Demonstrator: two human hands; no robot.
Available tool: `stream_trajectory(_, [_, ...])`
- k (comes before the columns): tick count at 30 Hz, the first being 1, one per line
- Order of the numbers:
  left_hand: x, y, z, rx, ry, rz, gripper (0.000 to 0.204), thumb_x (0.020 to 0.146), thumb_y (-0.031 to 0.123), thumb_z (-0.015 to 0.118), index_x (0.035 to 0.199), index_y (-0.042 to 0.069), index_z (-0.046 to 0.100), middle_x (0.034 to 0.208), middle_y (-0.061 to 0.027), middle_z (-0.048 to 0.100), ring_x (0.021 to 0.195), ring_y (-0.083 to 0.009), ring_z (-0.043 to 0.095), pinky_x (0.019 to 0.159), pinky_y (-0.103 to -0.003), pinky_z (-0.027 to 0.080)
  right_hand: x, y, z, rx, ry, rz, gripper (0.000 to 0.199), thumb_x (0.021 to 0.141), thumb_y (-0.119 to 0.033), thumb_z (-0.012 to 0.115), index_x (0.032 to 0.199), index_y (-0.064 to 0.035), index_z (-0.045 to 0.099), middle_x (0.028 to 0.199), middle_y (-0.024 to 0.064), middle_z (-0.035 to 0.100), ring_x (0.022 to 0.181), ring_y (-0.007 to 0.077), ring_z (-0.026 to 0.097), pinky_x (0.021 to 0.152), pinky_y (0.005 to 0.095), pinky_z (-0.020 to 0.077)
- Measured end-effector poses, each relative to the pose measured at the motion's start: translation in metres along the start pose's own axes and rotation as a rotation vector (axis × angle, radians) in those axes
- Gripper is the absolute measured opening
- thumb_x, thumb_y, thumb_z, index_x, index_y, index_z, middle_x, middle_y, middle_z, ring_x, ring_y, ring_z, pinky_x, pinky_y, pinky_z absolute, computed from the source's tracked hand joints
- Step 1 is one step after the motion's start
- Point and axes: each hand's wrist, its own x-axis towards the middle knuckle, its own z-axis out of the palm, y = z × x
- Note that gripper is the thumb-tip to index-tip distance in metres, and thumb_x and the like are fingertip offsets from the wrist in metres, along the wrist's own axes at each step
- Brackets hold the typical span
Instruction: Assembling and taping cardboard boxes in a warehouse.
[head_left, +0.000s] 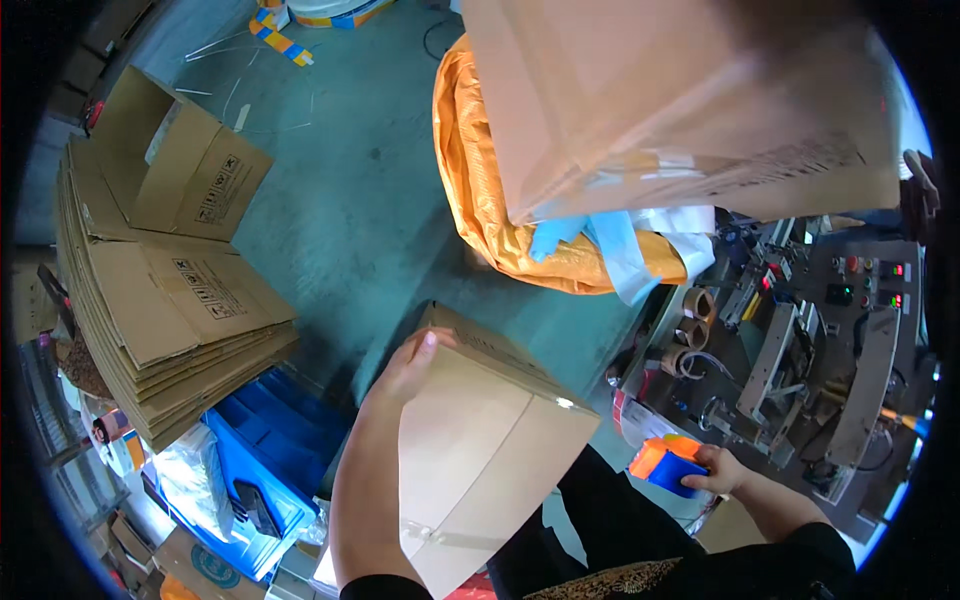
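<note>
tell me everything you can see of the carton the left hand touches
The carton is a tan box, cardboard by its look, tilted before the person's legs. A seam crosses its broad face, with clear-looking tape near the lower end; dark marks show on the far side. The left hand touches its upper left corner. Its underside is hidden.

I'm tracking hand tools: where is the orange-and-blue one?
In the head view, the orange-and-blue tool is at lower right, in the person's right hand, just left of the machine.

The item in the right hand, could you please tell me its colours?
The item is orange and blue, shown in the head view.
</note>
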Motion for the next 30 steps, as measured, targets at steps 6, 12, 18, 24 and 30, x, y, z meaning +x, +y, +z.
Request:
stream_trajectory(6, [-0.032,0.02,0.048,0.676,0.393,0.064,0.082,0.074,0.051,0.057,0.134,0.006,0.024,0.139,-0.0204,0.018,0.127,-0.0376,0.02,0.101,-0.05,0.018,-0.02,0.001,-0.015,-0.066,0.142,-0.143,0.042,0.066,-0.04,0.07,0.062,-0.0008,0.054,0.06,0.0141,0.05,0.06,0.0284,0.051,0.057,0.0356,0.04])
stream_trajectory(12, [-0.09,0.027,0.105,1.135,0.161,-0.468,0.107,0.061,0.064,0.061,0.139,0.012,0.009,0.143,-0.0178,-0.01,0.126,-0.0497,-0.011,0.093,-0.068,0.007,-0.023,-0.039,-0.033,-0.129,0.119,-0.198,0.044,0.069,-0.043,0.065,0.066,-0.0002,0.055,0.064,0.0149,0.051,0.062,0.0302,0.052,0.058,0.0364,0.0412])
stream_trajectory(18, [-0.076,0.027,0.115,1.18,0.183,-0.544,0.111,0.057,0.067,0.06,0.139,0.013,0.008,0.143,-0.0154,-0.009,0.127,-0.0476,-0.01,0.094,-0.067,0.007,-0.041,-0.029,-0.041,-0.171,0.065,-0.064,0.051,0.07,-0.052,0.06,0.073,-0.0007,0.059,0.07,0.0149,0.055,0.069,0.0307,0.056,0.064,0.0373,0.044])
stream_trajectory(24, [-0.077,0.026,0.115,1.178,0.201,-0.579,0.119,0.054,0.066,0.063,0.139,0.009,0.003,0.144,-0.0121,-0.009,0.129,-0.0436,-0.01,0.096,-0.065,0.008,-0.029,0.021,-0.016,-0.343,0.038,0.464,0.067,0.071,-0.063,0.05,0.099,-0.0028,0.061,0.091,0.0181,0.062,0.085,0.0306,0.06,0.075,0.0354,0.0462])
stream_trajectory(30, [-0.075,0.036,0.117,1.149,0.189,-0.651,0.12,0.056,0.062,0.067,0.138,0.005,0.0,0.145,-0.0095,-0.007,0.13,-0.0412,-0.01,0.099,-0.061,0.007,0.018,0.043,0.016,-0.269,0.079,0.49,0.07,0.068,-0.067,0.049,0.098,-0.0051,0.062,0.087,0.0177,0.062,0.082,0.0312,0.06,0.072,0.0362,0.0464])
